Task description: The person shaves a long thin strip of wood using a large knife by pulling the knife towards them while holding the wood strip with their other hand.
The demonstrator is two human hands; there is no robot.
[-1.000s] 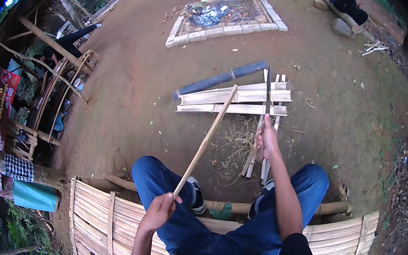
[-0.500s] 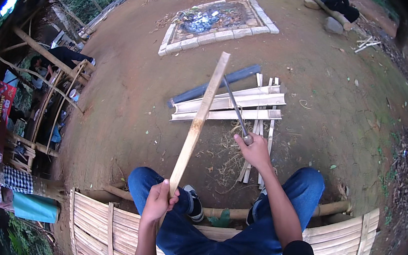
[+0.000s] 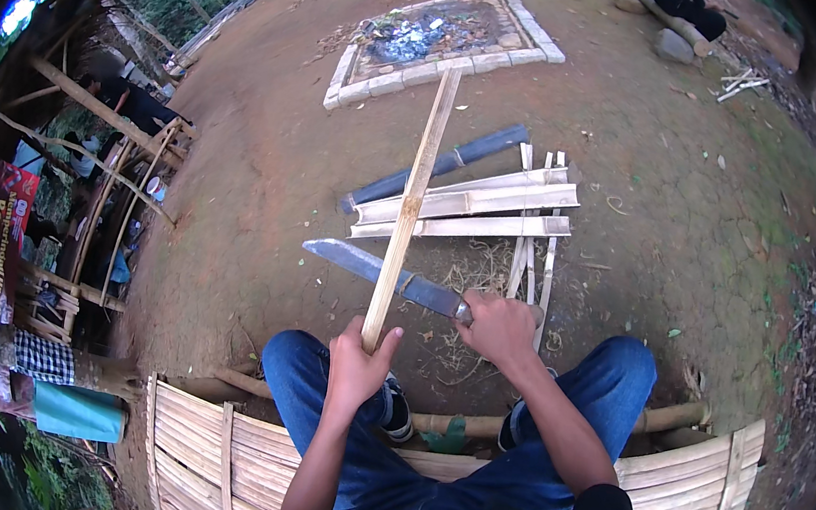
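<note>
My left hand [image 3: 359, 358] grips the near end of a long pale bamboo slat [image 3: 411, 202] that points up and away from me. My right hand [image 3: 497, 328] holds the handle of a machete [image 3: 381, 272]; its blade lies across the slat, pointing left, just above my left hand. On the dirt ahead lies a pile of split bamboo pieces [image 3: 469, 209] with thin strips [image 3: 532, 249] crossing them and a dark bamboo tube [image 3: 438, 166] behind.
I sit on a woven bamboo platform [image 3: 195, 442], my legs in blue jeans hanging over its edge. A stone-edged fire pit [image 3: 439, 42] with ashes lies farther out. A wooden shelter frame [image 3: 86, 168] stands at left, and another person [image 3: 683, 2] sits at top right.
My right hand has picked the machete up from the bamboo pile and brought it back across the slat. The slat has swung more upright, toward the fire pit.
</note>
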